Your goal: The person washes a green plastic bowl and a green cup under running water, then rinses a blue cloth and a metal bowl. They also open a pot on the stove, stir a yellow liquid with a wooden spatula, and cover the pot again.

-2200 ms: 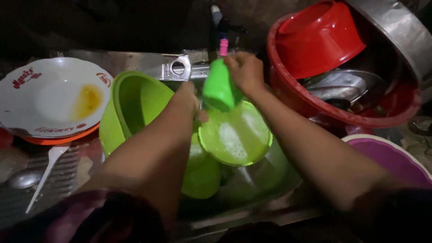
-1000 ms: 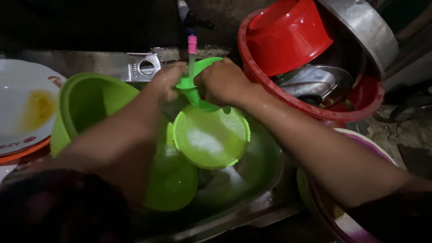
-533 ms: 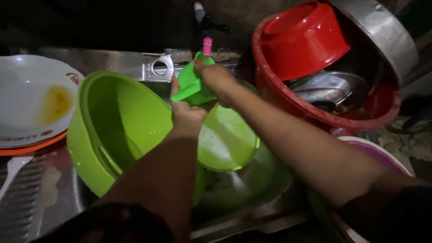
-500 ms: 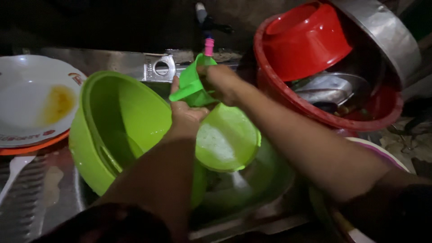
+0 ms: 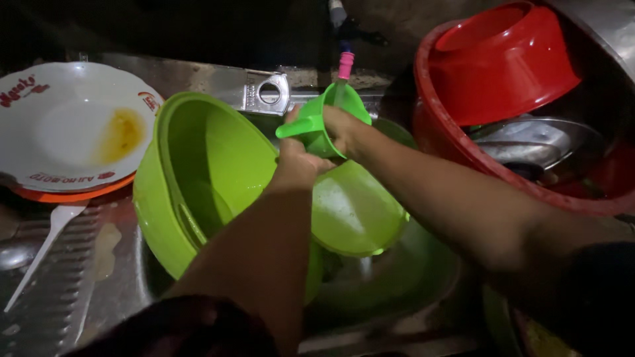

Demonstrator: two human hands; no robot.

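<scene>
A small green cup (image 5: 325,116) with a side handle is held up under the pink-tipped tap (image 5: 345,65), mouth tilted toward the spout. My left hand (image 5: 296,157) grips it from below by the handle side. My right hand (image 5: 344,129) wraps around its right wall. Just beneath the hands a wet green plate (image 5: 356,210) leans in the sink. A large green tub (image 5: 198,178) stands tilted at the left of the sink, touching my left forearm.
A white plate (image 5: 69,129) with a yellow stain lies on an orange one at the left. A white spoon (image 5: 41,248) rests on the ribbed metal drainboard. At right a big red basin (image 5: 450,139) holds a red bowl (image 5: 506,63) and metal pots.
The cup has tipped from upright-inverted near the tap to mouth-up under the spout. My view has swung left, so the big green tub and white plate show more fully.
</scene>
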